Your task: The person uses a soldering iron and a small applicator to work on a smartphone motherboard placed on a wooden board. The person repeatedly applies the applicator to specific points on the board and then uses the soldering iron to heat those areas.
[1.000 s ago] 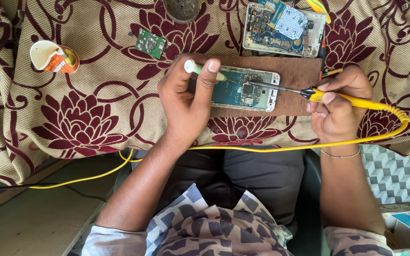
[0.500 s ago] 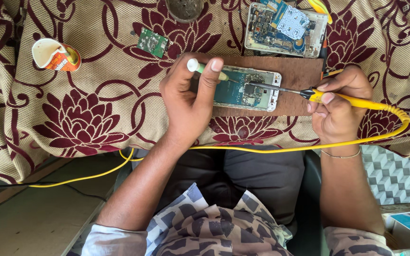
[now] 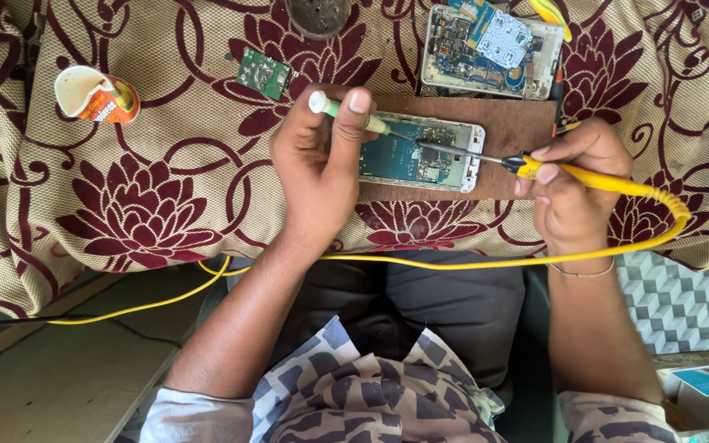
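Note:
An opened phone (image 3: 420,154) with its circuit board exposed lies on a brown wooden board (image 3: 510,131). My left hand (image 3: 317,164) grips a small green and white screwdriver (image 3: 346,111), its tip pointing at the phone's board. My right hand (image 3: 572,184) holds a yellow soldering iron (image 3: 584,176) like a pen. The iron's metal tip (image 3: 453,150) reaches left onto the phone's circuit board.
A second opened phone (image 3: 490,41) lies at the back. A small green circuit board (image 3: 263,74) and a tipped paper cup (image 3: 92,94) rest on the maroon flowered cloth (image 3: 141,205). A round dark dish (image 3: 318,15) sits at the top edge. The iron's yellow cable (image 3: 453,264) runs along my lap.
The view has shifted slightly. Both hands stay at the phone with the screwdriver and soldering iron in nearly the same places.

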